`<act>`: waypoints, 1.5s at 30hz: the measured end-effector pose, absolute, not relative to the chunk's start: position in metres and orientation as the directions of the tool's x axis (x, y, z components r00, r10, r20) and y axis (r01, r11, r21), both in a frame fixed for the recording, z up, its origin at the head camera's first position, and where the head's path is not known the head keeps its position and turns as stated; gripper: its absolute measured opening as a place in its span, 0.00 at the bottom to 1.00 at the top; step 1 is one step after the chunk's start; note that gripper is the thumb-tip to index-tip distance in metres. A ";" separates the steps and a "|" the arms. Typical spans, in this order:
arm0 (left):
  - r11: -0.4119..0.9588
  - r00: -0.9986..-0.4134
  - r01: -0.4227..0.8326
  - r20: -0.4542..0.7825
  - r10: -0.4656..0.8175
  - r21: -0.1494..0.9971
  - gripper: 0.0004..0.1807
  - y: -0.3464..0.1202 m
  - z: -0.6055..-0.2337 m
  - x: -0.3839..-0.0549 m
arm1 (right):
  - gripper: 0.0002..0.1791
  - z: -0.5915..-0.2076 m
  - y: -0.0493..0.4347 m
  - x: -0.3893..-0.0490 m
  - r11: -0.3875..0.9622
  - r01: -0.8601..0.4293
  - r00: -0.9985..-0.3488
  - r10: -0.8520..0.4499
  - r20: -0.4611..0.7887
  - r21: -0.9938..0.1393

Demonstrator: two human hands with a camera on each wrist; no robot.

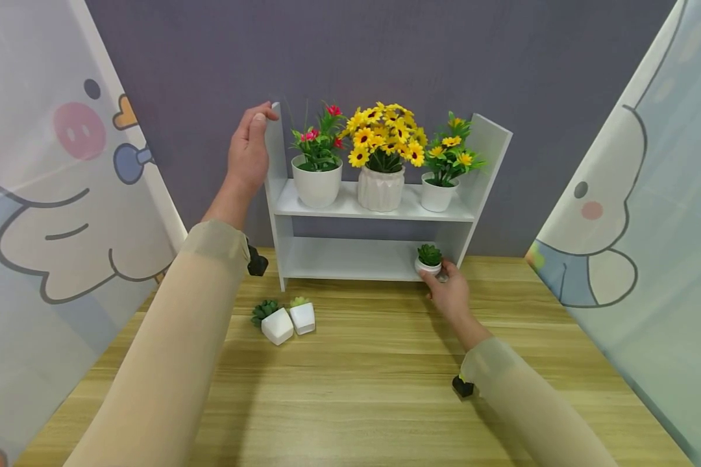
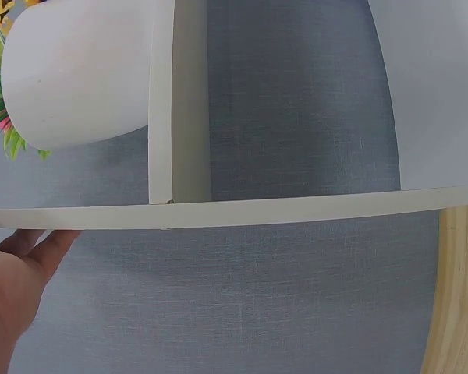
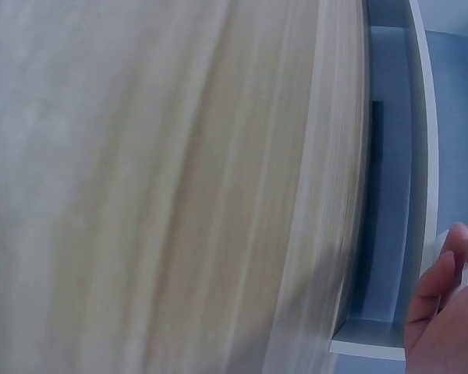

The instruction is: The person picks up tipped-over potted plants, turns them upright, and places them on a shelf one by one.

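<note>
With thumb and fingers my right hand [image 1: 451, 293] grips a small succulent in a round white pot [image 1: 428, 266], at the right end of the lower board of a white shelf [image 1: 350, 259]. In the right wrist view my right hand [image 3: 452, 304] is at the board's edge, covering most of the pot. My left hand [image 1: 250, 148] is raised beside the shelf's left panel [image 1: 276, 162]. Its fingertips touch the panel's outer face near the top, as the left wrist view also shows with the left hand [image 2: 15, 284] at the panel's edge.
On the upper board stand a red-flowered plant [image 1: 317, 181], a yellow sunflower pot [image 1: 381, 188] and a smaller yellow-flowered plant [image 1: 438, 193]. Two small succulents in white pots, one dark green [image 1: 277, 325] and one light green [image 1: 302, 318], lie tipped on the wooden table [image 1: 350, 389].
</note>
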State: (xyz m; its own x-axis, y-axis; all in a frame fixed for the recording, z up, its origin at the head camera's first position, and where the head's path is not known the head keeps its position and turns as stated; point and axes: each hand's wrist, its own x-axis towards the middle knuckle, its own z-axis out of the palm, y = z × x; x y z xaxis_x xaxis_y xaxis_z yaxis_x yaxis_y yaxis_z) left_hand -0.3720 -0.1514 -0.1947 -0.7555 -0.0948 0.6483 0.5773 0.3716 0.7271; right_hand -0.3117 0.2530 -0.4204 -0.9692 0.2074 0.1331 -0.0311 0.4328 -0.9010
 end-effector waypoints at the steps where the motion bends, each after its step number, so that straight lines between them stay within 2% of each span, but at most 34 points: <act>1: 0.370 -0.754 0.579 0.650 -0.095 0.726 0.21 -0.151 -0.195 -0.372 | 0.43 -0.420 0.253 -0.312 0.432 -0.032 -0.970 0.205 0.132 -0.901; 12: 0.375 -0.765 0.564 0.636 -0.097 0.736 0.22 -0.151 -0.194 -0.370 | 0.44 -0.420 0.253 -0.312 0.404 -0.032 -0.974 0.191 0.119 -0.914; 20: 0.371 -0.784 0.545 0.614 -0.094 0.752 0.22 -0.152 -0.194 -0.371 | 0.49 -0.419 0.254 -0.308 0.350 -0.013 -0.979 0.187 0.084 -0.937; 30: 0.367 -0.768 0.562 0.632 -0.102 0.741 0.21 -0.152 -0.194 -0.372 | 0.51 -0.412 0.254 -0.298 0.293 -0.042 -0.976 0.194 0.103 -0.955; 38: 0.375 -0.782 0.544 0.616 -0.097 0.750 0.22 -0.152 -0.194 -0.371 | 0.48 -0.407 0.261 -0.286 0.303 -0.083 -0.969 0.196 0.147 -0.949; 45: 0.366 -0.774 0.559 0.626 -0.091 0.744 0.21 -0.152 -0.194 -0.371 | 0.44 -0.406 0.261 -0.274 0.348 -0.116 -0.975 0.139 0.174 -0.930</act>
State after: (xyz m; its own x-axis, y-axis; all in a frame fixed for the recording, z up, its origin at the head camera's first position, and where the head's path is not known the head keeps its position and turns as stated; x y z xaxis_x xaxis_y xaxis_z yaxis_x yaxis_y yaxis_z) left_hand -0.3712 -0.1518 -0.1943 -0.7742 -0.0907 0.6264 0.5590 0.3663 0.7439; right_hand -0.2740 0.2606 -0.4064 -0.9749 0.1392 0.1739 -0.1162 0.3483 -0.9301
